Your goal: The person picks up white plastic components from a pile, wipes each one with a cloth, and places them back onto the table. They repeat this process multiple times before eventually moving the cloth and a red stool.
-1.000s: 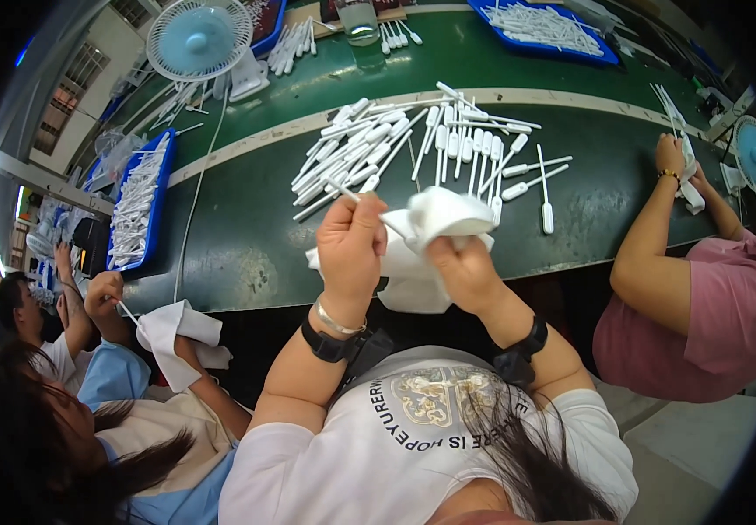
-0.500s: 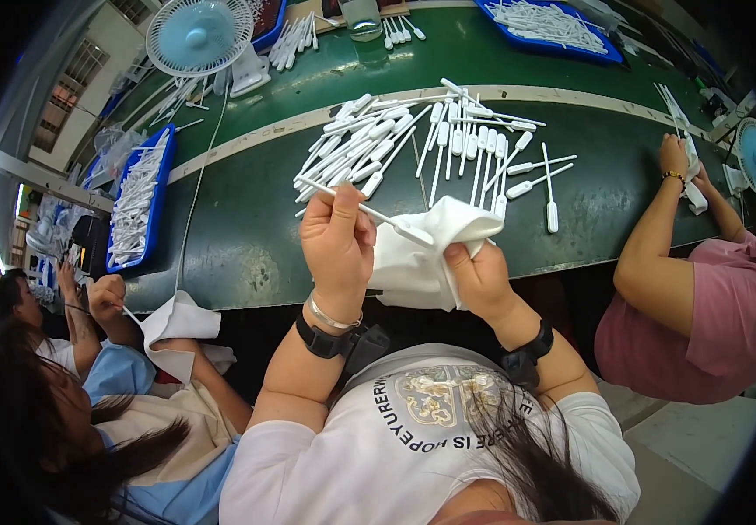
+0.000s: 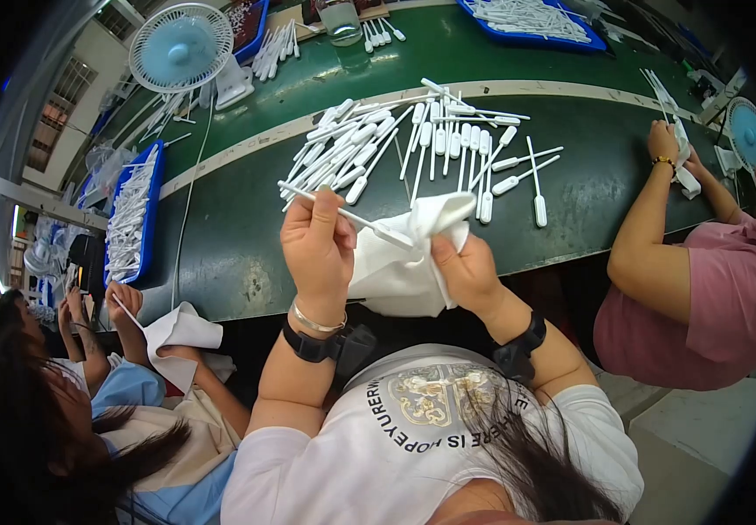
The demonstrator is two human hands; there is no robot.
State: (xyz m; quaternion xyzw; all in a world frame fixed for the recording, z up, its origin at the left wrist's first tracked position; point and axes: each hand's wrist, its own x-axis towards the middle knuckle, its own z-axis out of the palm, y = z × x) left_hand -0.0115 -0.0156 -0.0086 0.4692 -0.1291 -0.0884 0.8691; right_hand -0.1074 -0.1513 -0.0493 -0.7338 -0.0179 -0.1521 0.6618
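Note:
My left hand (image 3: pixel 318 249) is closed in a pinch on the thin stem of a white plastic dropper pipette (image 3: pixel 362 222). The pipette tilts, its bulb end down toward the right, against a white cloth (image 3: pixel 395 278). Closed on a bunched fold of that cloth is my right hand (image 3: pixel 472 273), beside the bulb; the bulb's far end is partly hidden by the fold. The rest of the cloth hangs at the table's near edge. Beyond my hands, a heap of white pipettes (image 3: pixel 343 149) lies on the dark green table (image 3: pixel 234 223), with more pipettes (image 3: pixel 474 140) spread to its right.
A blue tray (image 3: pixel 155 210) of pipettes stands at the left, and another blue tray (image 3: pixel 531 41) at the back. A fan (image 3: pixel 179 52) and a clear jar (image 3: pixel 339 22) are behind a pale strip. Co-workers sit close on both sides, also handling white cloths and pipettes.
The whole view has shifted slightly, so the table and my hands appear a little further left. Both hands keep their grips on the pipette and the cloth.

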